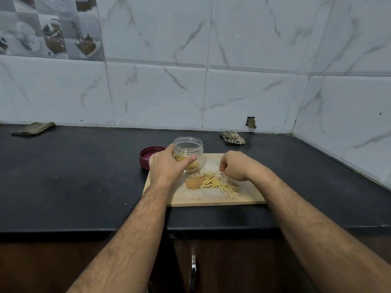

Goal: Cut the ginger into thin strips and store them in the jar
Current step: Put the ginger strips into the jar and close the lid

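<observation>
left hand [167, 163] grips the lidless clear jar [188, 154], frame centre, some ginger strips [220, 183] inside; right hand [234, 166] curled, contents unclear.

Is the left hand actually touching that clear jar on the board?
Touching. The head view shows the left hand wrapped round the jar, with the thumb lying across its clear front wall and no gap between them.

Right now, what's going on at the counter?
A person is moving cut ginger into a jar. The left hand grips the open clear jar, which already holds some strips. The right hand is curled over the ginger strips left on the cutting board. The maroon lid lies beside it.
</observation>
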{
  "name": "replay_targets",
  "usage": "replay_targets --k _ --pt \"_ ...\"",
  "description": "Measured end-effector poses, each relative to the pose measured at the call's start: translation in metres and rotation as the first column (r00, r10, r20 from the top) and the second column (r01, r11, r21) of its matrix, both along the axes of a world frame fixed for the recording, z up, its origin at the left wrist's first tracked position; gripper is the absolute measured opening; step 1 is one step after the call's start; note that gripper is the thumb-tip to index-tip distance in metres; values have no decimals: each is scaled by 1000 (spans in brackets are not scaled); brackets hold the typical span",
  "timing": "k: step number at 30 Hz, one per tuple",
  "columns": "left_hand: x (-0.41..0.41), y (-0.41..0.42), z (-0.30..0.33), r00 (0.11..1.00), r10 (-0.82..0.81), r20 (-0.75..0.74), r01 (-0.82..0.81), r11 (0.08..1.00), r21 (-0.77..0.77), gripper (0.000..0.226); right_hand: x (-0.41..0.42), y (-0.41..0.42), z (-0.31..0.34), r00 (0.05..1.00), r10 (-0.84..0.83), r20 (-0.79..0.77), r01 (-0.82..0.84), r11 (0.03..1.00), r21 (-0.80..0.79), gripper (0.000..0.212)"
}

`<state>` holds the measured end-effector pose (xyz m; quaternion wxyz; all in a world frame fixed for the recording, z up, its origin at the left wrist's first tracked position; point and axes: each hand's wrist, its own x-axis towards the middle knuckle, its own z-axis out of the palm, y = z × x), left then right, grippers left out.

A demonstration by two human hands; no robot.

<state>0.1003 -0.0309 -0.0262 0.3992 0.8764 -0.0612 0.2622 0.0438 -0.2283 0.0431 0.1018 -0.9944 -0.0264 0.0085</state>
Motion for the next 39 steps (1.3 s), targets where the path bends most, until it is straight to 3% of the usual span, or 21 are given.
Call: replay_targets --k 3,6,7,9,14,20,23,25,28,30,32,36,39 --pt "0 0 0 1000 -6 3 6 1000 -9 69 -5 -16 5 989 -77 -128 84 995 52 9" --pt "-1 0 -1 1000 0 1 0 1000 -5 64 -12 -23 6 942 -128 -311 160 984 80 54" --pt "-1 0 0 1000 -1 0 1 1000 -6 63 -15 -22 5 930 -134 -342 173 981 86 60" --pt "-1 -1 0 1000 -5 -2 5 1000 -6 64 -20 -17 3 916 -119 -384 166 982 92 53" --pt "0 0 -1 1000 -3 -1 3 1000 -7 68 -15 2 -2 938 -73 -340 162 957 241 21" --pt "-2 -1 0 1000 -10 13 10 1000 -15 63 -5 3 8 972 -66 -228 141 932 333 25" --pt "-1 0 -1 1000 -9 18 9 1000 -10 65 2 -2 16 985 -46 -164 99 939 330 29" --pt "0 0 -1 1000 -5 17 5 1000 -7 66 4 1 14 980 -91 -178 140 947 289 45" --pt "2 0 -2 1000 -5 22 5 1000 -5 68 0 20 3 954 -175 -243 201 976 86 80" --pt "4 0 -2 1000 -4 21 4 1000 -5 67 -3 32 -4 962 -157 -222 159 987 -10 87" --pt "2 0 -2 1000 -8 24 8 1000 -5 67 -4 38 -5 972 -116 -202 107 993 -54 78" --pt "0 0 -1 1000 -3 25 3 1000 -2 68 1 39 -4 962 -89 -258 118 988 100 43" --pt "-1 -1 0 1000 -7 28 7 1000 5 70 7 38 -4 961 -99 -257 125 989 85 31"
